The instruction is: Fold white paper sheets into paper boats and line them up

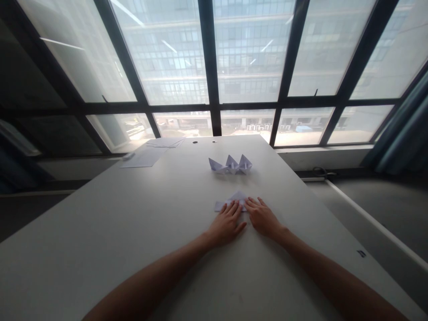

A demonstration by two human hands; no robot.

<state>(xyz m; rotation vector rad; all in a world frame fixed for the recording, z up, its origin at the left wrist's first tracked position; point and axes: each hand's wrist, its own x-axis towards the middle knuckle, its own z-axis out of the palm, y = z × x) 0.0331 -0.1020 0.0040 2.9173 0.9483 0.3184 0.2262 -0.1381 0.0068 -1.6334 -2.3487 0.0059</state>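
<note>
A partly folded white paper (236, 197) lies flat on the white table (140, 223), its pointed top showing beyond my fingers. My left hand (226, 222) rests on its left part with fingers stretched out flat. Beside it, my right hand (262, 217) presses on the right part, its fingers also flat and slightly spread. Neither hand grips anything. Farther back on the table stand three folded paper boats (231, 165) in a row, clear of both hands.
Loose white sheets (147, 156) lie at the table's far left corner, with a small pale object (128, 156) beside them. Two dark spots (195, 142) mark the far edge. Large windows rise behind the table. A curtain (404, 133) hangs at right.
</note>
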